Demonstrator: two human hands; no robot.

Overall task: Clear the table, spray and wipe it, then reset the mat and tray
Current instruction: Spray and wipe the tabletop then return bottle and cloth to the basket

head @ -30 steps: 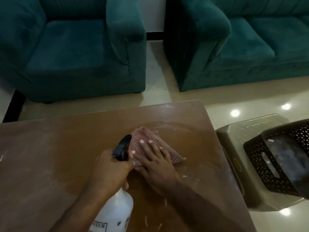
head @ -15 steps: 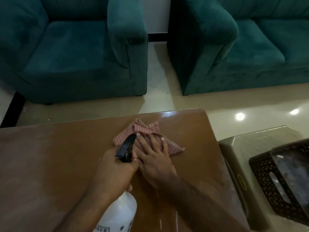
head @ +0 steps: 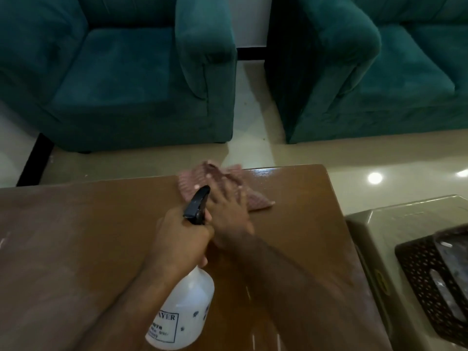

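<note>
Dim, greenish indoor light. Ceiling lamps glare off the glossy floor (head: 375, 178) and the counter (head: 286, 173). The right hand (head: 229, 211) and cloth (head: 202, 182) are motion-blurred.

Glossy wood table (head: 101, 249); checked cloth (head: 215, 183); plastic spray bottle (head: 184, 310).

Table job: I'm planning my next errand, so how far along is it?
Done: the brown table looks cleared; only the cleaning things are on it. In hand: the right hand presses a pink checked cloth at the far edge, while the left hand grips the white spray bottle. Left: the dull left side looks unwiped, and no mat or tray is on the table yet.
</note>
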